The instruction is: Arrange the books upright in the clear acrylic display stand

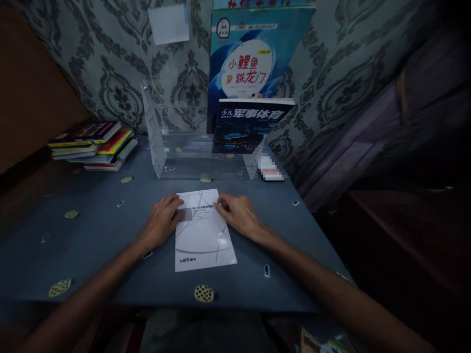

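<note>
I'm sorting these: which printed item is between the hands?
The white "vatti" booklet, lying flat between left hand and right hand; the dark book and blue book stand behind, the stack lies apart.

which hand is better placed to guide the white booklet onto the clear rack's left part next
Probably the left hand: it is at the left edge of the white booklet, nearly in front of that part of the clear rack. The right hand, at the opposite edge, faces the dark book.
</note>
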Tool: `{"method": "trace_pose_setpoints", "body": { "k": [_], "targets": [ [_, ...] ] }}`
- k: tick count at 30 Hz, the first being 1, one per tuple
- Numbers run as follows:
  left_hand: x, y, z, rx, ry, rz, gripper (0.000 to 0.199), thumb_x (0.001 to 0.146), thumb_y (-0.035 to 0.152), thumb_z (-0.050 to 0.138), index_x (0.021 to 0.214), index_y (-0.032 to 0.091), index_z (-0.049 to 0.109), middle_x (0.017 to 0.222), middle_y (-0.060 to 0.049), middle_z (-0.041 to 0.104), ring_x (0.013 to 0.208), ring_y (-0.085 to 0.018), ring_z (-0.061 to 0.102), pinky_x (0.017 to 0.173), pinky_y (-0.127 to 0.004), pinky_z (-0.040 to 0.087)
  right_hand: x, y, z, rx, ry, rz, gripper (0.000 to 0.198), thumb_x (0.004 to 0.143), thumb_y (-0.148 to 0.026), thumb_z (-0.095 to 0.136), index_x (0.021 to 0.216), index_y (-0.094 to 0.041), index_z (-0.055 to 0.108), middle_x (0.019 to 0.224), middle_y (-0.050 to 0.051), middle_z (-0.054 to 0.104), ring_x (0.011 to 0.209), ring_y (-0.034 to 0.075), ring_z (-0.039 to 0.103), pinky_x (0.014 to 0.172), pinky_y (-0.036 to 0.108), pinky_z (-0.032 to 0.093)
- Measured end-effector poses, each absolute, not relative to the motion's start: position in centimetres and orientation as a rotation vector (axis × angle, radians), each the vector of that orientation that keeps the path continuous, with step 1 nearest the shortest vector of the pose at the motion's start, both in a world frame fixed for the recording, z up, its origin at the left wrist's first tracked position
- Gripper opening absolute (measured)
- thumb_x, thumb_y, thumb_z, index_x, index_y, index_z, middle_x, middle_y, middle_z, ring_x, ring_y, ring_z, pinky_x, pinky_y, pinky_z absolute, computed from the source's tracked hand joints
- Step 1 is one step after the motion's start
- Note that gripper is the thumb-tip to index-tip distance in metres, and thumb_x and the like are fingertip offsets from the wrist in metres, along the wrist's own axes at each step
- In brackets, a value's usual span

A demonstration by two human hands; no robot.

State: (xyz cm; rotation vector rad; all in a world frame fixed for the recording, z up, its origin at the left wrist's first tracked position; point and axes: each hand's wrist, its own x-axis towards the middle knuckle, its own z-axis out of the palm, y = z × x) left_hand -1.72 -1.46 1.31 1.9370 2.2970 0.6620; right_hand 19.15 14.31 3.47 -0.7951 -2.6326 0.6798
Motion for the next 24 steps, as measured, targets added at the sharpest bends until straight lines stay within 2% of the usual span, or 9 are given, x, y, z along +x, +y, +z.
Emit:
{"method": "trace_pose_setpoints", "body": {
  "k": [1,3,6,9,12,15,19,24],
  "targets": [
    [-1.5,-1.5,1.1,1.956,2.325,0.632,0.031,0.101,0.028,0.043,0.124,0.017,0.061,0.137,-0.014,0.061,0.124,-0.030,0.057,0.103,-0.051,0.047,18.4,13.7,3.3,-0.655,-2.652,0.652,0.020,0.097,-0.021,0.053,0.108,-0.018,0.070,0.102,0.011,0.078,0.096,0.026,0.073,0.083,0.038,0.058],
    [-1.2,-1.6,0.9,1.995,2.353,0.582,0.032,0.102,0.027,0.041,0.127,0.017,0.059,0.139,-0.015,0.061,0.126,-0.030,0.057,0.104,-0.052,0.047,16.4,12.6,2.7,-0.348,-2.689,0.692,0.039,0.099,-0.014,0.045,0.136,-0.019,0.059,0.134,0.014,0.069,0.126,0.026,0.063,0.103,0.044,0.053],
    [-1.0,-1.6,0.9,2.044,2.350,0.526,0.031,0.102,0.023,0.040,0.126,0.015,0.059,0.137,-0.017,0.063,0.125,-0.030,0.059,0.103,-0.051,0.048,13.4,11.5,1.3,-0.169,-2.733,0.752,0.049,0.102,-0.017,0.042,0.151,-0.017,0.044,0.155,0.017,0.051,0.147,0.026,0.045,0.120,0.049,0.040],
    [-1.0,-1.4,0.8,2.062,2.352,0.524,0.032,0.102,0.022,0.039,0.125,0.014,0.059,0.138,-0.017,0.062,0.128,-0.030,0.058,0.104,-0.051,0.048,12.0,11.6,0.1,-0.202,-2.771,0.742,0.048,0.104,-0.020,0.039,0.152,-0.011,0.042,0.157,0.020,0.047,0.152,0.027,0.037,0.125,0.052,0.032],
    [-1.0,-1.4,0.6,2.060,2.378,0.527,0.033,0.102,0.023,0.039,0.126,0.016,0.060,0.140,-0.017,0.062,0.130,-0.031,0.057,0.105,-0.052,0.047,12.8,12.9,-0.6,-0.274,-2.790,0.739,0.048,0.105,-0.021,0.039,0.151,-0.013,0.044,0.159,0.019,0.046,0.153,0.026,0.035,0.126,0.053,0.030],
    [-1.0,-1.5,0.5,2.061,2.384,0.502,0.033,0.102,0.025,0.038,0.125,0.017,0.061,0.140,-0.017,0.062,0.129,-0.031,0.057,0.103,-0.052,0.048,15.1,15.0,-0.8,-0.375,-2.791,0.731,0.048,0.104,-0.018,0.035,0.150,-0.011,0.047,0.157,0.019,0.048,0.152,0.025,0.037,0.126,0.054,0.030],
    [-1.1,-1.7,1.0,2.063,2.368,0.446,0.036,0.103,0.025,0.037,0.127,0.013,0.061,0.141,-0.020,0.061,0.130,-0.033,0.057,0.100,-0.053,0.050,17.8,17.4,-0.9,-0.416,-2.747,0.714,0.049,0.103,-0.015,0.034,0.149,-0.016,0.048,0.155,0.015,0.052,0.150,0.024,0.042,0.125,0.058,0.029],
    [-0.8,-0.6,1.9,2.149,2.303,0.348,0.037,0.103,0.026,0.039,0.131,0.016,0.061,0.144,-0.020,0.058,0.142,-0.038,0.044,0.106,-0.061,0.044,18.4,18.7,-1.0,-0.402,-2.712,0.761,0.048,0.102,-0.017,0.037,0.149,-0.022,0.049,0.153,0.010,0.056,0.144,0.023,0.049,0.124,0.058,0.029]
  ]
}}
